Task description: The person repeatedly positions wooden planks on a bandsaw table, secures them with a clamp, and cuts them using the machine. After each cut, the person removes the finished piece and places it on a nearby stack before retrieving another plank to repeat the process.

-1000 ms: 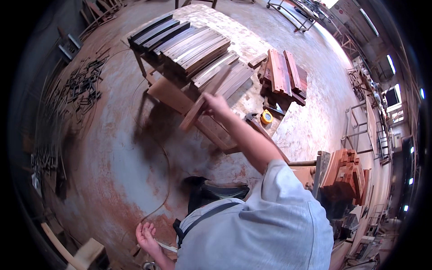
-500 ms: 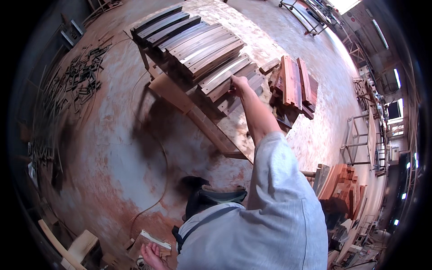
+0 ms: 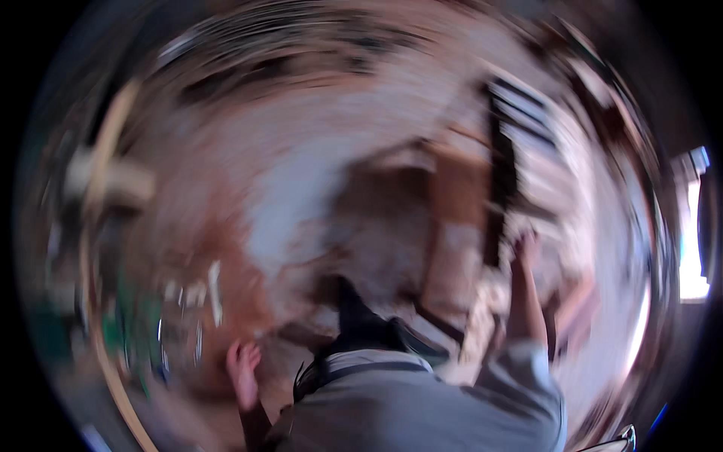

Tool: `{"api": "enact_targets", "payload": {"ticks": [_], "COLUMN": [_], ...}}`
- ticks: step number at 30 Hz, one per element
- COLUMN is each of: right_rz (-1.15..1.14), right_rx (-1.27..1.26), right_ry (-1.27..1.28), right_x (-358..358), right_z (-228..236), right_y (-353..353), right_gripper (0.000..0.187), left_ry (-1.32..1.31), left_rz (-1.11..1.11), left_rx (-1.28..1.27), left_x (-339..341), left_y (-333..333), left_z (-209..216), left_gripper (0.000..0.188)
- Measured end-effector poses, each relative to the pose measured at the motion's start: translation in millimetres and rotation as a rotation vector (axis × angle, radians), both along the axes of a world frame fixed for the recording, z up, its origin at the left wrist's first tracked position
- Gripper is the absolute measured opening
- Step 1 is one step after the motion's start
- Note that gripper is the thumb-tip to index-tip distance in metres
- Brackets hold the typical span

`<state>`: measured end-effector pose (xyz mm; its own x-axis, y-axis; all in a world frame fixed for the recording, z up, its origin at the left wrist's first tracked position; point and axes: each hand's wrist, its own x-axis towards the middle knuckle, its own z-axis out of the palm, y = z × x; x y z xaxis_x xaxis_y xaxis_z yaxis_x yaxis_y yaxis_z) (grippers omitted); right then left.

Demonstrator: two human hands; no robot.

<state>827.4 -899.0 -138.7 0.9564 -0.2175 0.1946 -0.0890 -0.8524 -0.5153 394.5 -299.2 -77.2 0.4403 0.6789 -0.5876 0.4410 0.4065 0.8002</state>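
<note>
Heavy motion blur across the head view. Right hand point(image 3: 525, 245) is raised on an outstretched arm, at the edge of the stacked wooden planks point(image 3: 527, 162); can't tell whether it grips one. Left hand point(image 3: 242, 365) hangs low beside the grey shirt point(image 3: 422, 407), fingers loose, over the reddish floor point(image 3: 301, 188).

The right hand point(image 3: 526, 247) is raised on an outstretched arm. The left hand point(image 3: 242, 368) hangs low, fingers loosely open. Blur hides finer detail.
</note>
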Motion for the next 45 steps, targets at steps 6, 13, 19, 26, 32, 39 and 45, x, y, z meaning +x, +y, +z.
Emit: {"api": "enact_targets", "payload": {"ticks": [6,13,19,26,32,39,45], "right_rz": [0.440,0.804,0.954,1.205,1.248,1.367,1.368], "right_rx": [0.799,0.406,0.137,0.059,0.039,-0.145,-0.311], "right_ry": [0.730,1.208,1.334,1.292,1.171,1.035,0.914], "right_x": [-138,-284,-373,-473,-494,-487,-492], "right_z": [-24,-17,-10,24,36,53,64], "right_y": [273,396,452,508,509,475,478], "right_gripper": [0.020,0.018,0.012,0.012,0.017,0.019,0.021], "left_ry": [0.075,0.150,-0.068,-0.099,0.880,0.542,0.817], "left_rz": [0.283,1.112,1.871,2.047,1.961,1.932,1.716], "left_rx": [0.234,0.183,0.114,0.198,0.169,-0.211,-0.185], "left_x": [-127,-359,-536,-671,-746,-827,-865], "left_y": [-23,-150,-255,-242,-212,-220,-222], "left_z": [-3,-37,-48,-34,-38,-34,-68], "left_gripper": [0.019,0.031,0.026,0.032,0.057,0.040,0.036]}}
